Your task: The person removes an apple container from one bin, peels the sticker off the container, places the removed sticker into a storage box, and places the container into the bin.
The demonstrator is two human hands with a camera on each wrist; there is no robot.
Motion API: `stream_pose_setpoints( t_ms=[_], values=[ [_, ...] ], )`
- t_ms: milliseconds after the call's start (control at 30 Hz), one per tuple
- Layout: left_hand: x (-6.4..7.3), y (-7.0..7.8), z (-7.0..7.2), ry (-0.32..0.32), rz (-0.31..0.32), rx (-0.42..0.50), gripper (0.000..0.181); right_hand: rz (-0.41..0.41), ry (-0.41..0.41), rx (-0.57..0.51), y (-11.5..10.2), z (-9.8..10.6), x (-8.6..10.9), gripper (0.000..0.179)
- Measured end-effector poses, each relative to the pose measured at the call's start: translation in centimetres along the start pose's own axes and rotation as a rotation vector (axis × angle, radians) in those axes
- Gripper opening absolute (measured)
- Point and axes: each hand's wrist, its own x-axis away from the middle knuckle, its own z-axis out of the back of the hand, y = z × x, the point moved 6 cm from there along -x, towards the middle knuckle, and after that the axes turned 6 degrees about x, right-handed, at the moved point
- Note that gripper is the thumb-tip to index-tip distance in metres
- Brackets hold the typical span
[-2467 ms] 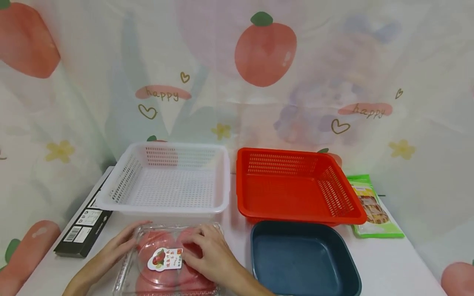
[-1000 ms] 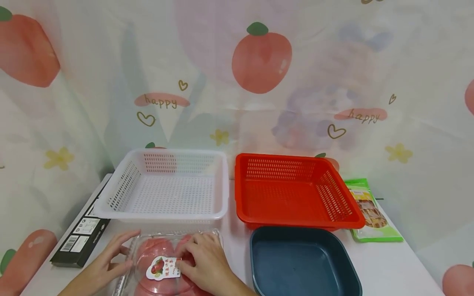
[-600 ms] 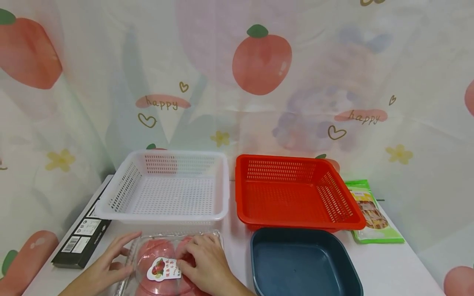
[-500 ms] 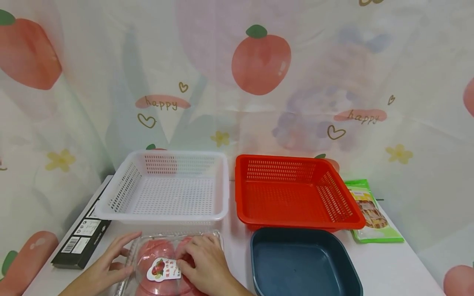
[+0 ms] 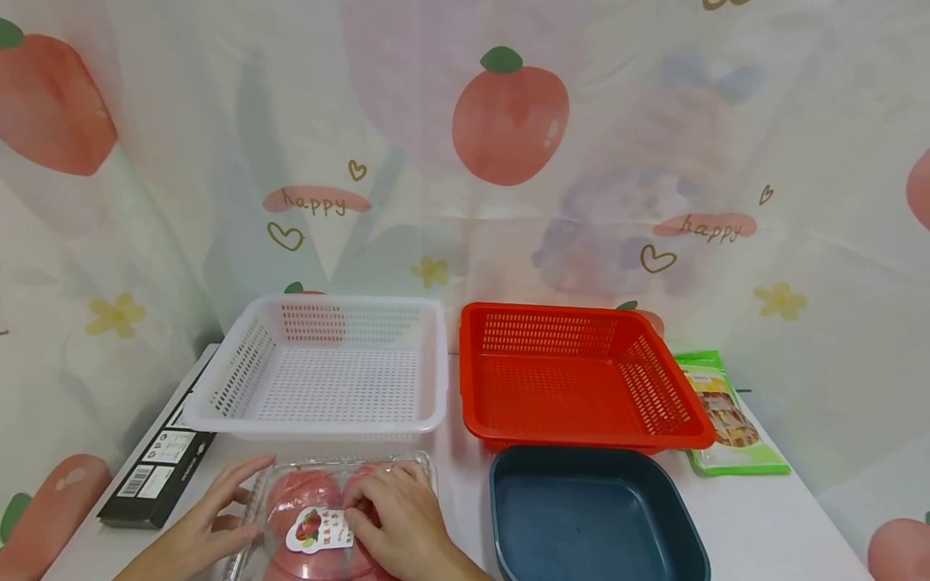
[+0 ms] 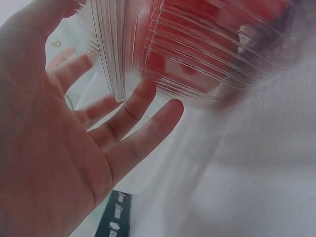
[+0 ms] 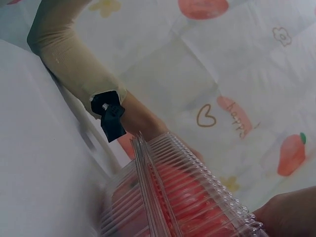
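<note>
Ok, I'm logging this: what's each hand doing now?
Left hand: open, fingers at the box's edge.
Right hand: fingers curled at the label; can't tell if pinching it.

In the head view we get soft, even, moderately bright light over the backdrop [image 5: 407,226], which reads crisply. Small glints run along the clear container [image 5: 308,488] at seven o'clock, and grey shadow gathers just beyond the white basket [image 5: 312,425] toward nine. Our left wrist view is dimmer and slightly hazy: the left hand [image 6: 59,143] lies in shade, and the container's corner smears toward two o'clock. In the right wrist view we find duller grey light, with the tabletop [image 7: 39,143] blurring into the container at seven.
</note>
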Motion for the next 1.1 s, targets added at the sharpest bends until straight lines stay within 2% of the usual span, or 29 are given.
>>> stream_pose_setpoints(
  t_ms=[167, 367, 533, 767, 900, 1100],
  values=[
    [-0.09, -0.14, 0.02, 0.006, 0.006, 0.001, 0.071, 0.037, 0.034, 0.048, -0.13, -0.11, 0.01, 0.009],
    [0.21, -0.13, -0.02, 0.032, -0.063, 0.004, 0.069, 0.058, 0.012, 0.032, -0.17, -0.44, 0.13, 0.006],
    [-0.04, -0.54, 0.03, 0.016, -0.04, 0.021, 0.068, 0.059, 0.013, 0.039, -0.12, -0.46, 0.12, 0.006],
    [-0.01, -0.28, 0.05, 0.027, -0.078, 0.003, 0.068, 0.015, -0.086, -0.012, 0.16, -0.63, 0.1, 0.003],
    [0.04, -0.26, 0.04, 0.011, -0.092, -0.003, 0.068, -0.004, -0.121, -0.043, 0.34, -0.79, 0.1, 0.003],
    [-0.03, -0.63, -0.02, -0.01, -0.076, -0.011, 0.069, 0.009, -0.094, -0.059, 0.41, -0.73, 0.28, 0.003]
  ],
)
